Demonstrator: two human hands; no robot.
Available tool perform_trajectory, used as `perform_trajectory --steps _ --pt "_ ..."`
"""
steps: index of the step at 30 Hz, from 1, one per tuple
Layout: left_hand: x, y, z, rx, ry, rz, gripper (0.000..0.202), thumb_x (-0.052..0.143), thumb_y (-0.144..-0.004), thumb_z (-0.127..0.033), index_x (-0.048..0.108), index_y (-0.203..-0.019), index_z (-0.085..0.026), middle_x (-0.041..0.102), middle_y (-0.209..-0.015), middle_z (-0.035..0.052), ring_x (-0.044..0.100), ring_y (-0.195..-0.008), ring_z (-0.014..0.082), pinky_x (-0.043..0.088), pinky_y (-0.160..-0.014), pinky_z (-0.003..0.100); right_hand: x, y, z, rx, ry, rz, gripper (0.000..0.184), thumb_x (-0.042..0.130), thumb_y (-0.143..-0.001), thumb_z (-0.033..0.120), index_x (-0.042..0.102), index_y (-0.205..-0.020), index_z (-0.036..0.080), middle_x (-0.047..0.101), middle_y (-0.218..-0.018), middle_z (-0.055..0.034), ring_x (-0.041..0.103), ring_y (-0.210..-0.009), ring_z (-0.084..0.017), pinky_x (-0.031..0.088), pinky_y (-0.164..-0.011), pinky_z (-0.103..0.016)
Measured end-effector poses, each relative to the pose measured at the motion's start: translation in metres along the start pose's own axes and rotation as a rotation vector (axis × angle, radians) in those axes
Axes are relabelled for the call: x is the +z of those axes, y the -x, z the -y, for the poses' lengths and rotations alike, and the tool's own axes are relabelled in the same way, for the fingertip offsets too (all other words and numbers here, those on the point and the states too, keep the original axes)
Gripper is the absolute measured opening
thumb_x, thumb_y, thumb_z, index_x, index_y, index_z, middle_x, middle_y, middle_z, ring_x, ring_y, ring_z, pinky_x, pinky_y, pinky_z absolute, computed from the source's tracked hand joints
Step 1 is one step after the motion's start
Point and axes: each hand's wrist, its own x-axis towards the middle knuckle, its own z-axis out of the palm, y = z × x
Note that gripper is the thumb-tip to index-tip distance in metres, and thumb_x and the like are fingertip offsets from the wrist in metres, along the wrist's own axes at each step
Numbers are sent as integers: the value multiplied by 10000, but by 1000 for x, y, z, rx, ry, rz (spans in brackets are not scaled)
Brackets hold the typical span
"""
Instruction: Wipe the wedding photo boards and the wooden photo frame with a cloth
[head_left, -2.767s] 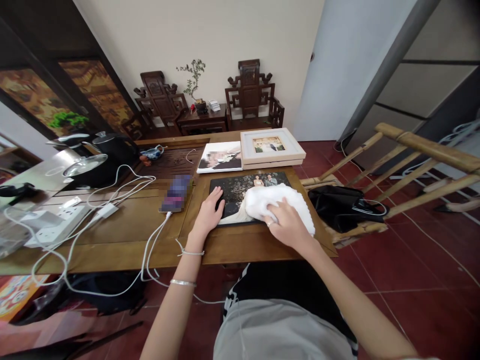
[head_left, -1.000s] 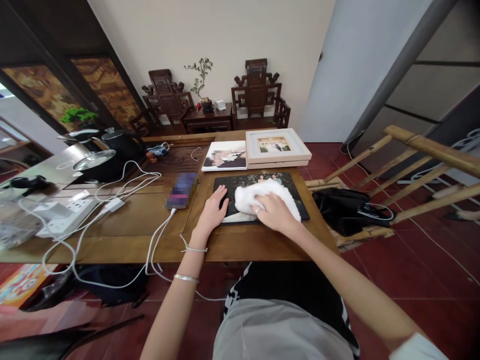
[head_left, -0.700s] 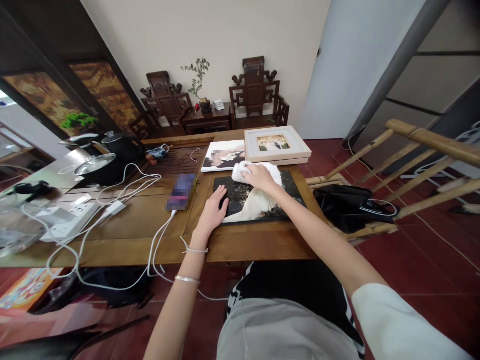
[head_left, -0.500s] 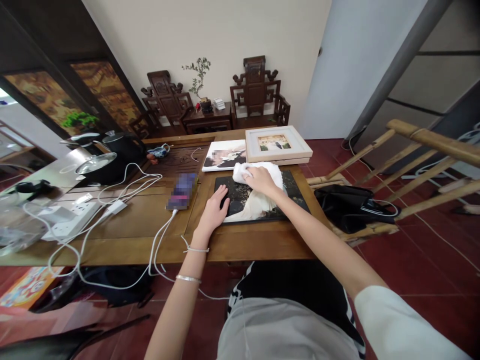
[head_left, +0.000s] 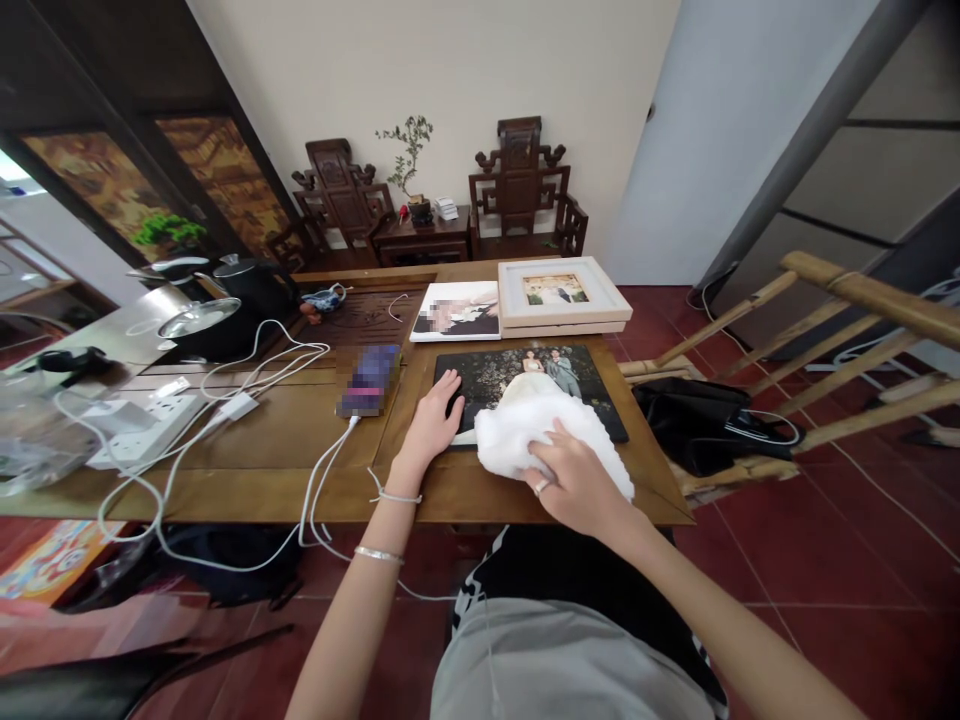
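A dark wedding photo panel (head_left: 491, 372) lies flat on the wooden table, its picture showing two people among flowers. My left hand (head_left: 433, 424) rests on the panel's left edge, fingers stretched out and flat. In my right hand (head_left: 576, 482) is a fluffy white cloth (head_left: 517, 435), pressed down with bent fingers. The cloth covers the panel's lower middle and right part and hangs over its near edge onto the table. Behind the panel lie a white-edged photo print (head_left: 456, 312) and a pale framed picture (head_left: 564, 296) on a box-like base.
Left of the panel lies a phone (head_left: 367, 380) with a white charging cable plugged in. A power strip (head_left: 146, 430), tangled white cables and a black pot (head_left: 201, 325) stand farther left. A bamboo chair (head_left: 847, 290) with a black bag (head_left: 697, 420) is at the right.
My right hand has drawn the white cloth from the panel's far edge toward me, over its near edge. The couple in the picture now shows. My left hand has stayed in place.
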Motion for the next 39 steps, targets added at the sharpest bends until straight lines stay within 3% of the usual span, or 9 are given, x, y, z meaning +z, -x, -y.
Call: perform_trajectory --steps 8,12,15,19,24,30,33,36,39 --pt "-1 -1 1 -4 17 8 431 461 -939 -298 599 -1307 -121 523 -1460 156 442 -1400 278 347 -1179 475 -5 -87 -23 138 20 29 244 450 -885 256 676 -809 206 731 -866 -86 636 -864 -263 416 -821 -335" --pt "-7 -2 -5 -32 114 -58 469 386 -993 -378 564 -1359 -142 528 -1462 125 452 -1396 240 328 -1190 438 6 -133 -22 111 39 -27 276 435 -903 270 699 -902 188 744 -962 -107 647 -927 -274 393 -869 -358" --pt "-12 -2 -8 -82 259 -178 545 308 -1022 -469 512 -1413 -149 510 -1482 110 447 -1401 215 322 -1191 399 20 -144 -10 38 75 -20 274 455 -902 277 708 -949 179 742 -976 -117 641 -969 -290 347 -970 -424" --pt "-15 -2 -8 -145 363 -235 635 193 -1025 -548 457 -1460 -169 461 -1522 96 425 -1415 219 335 -1180 394 31 -123 9 -149 91 25 259 497 -881 283 715 -973 176 727 -933 -113 634 -951 -287 303 -1036 -466" --pt "-14 0 -9 -121 268 -185 692 127 -1018 -565 502 -1426 -149 492 -1498 104 403 -1429 227 264 -1218 421 20 -74 15 -294 44 104 207 516 -860 243 714 -886 187 697 -839 -79 635 -851 -244 312 -1077 -446" --pt "-4 2 -4 -10 76 -2 539 392 -985 -485 546 -1371 -141 500 -1484 143 408 -1423 261 316 -1195 450 -3 -17 -23 -76 -26 27 229 526 -859 247 713 -986 208 729 -998 -90 633 -1045 -276 354 -1089 -451" --pt "-2 2 -1 14 28 18 477 452 -956 -406 583 -1319 -126 503 -1475 166 422 -1413 278 325 -1188 473 -15 4 -48 70 -57 -75 208 505 -861 275 701 -900 215 729 -1049 -96 611 -1135 -307 396 -1055 -449" --pt "-2 1 0 20 12 20 456 466 -940 -350 590 -1306 -108 500 -1472 182 427 -1410 280 333 -1184 479 -25 9 -61 136 -84 -99 241 454 -882 276 643 -740 230 730 -863 -67 656 -1013 -295 370 -1076 -434" --pt "-2 2 -1 24 10 17 453 473 -931 -335 592 -1304 -107 503 -1469 184 430 -1408 278 342 -1181 478 -31 -9 -65 167 -57 -89 259 434 -886 267 629 -720 228 718 -803 -55 657 -860 -265 369 -1049 -412"
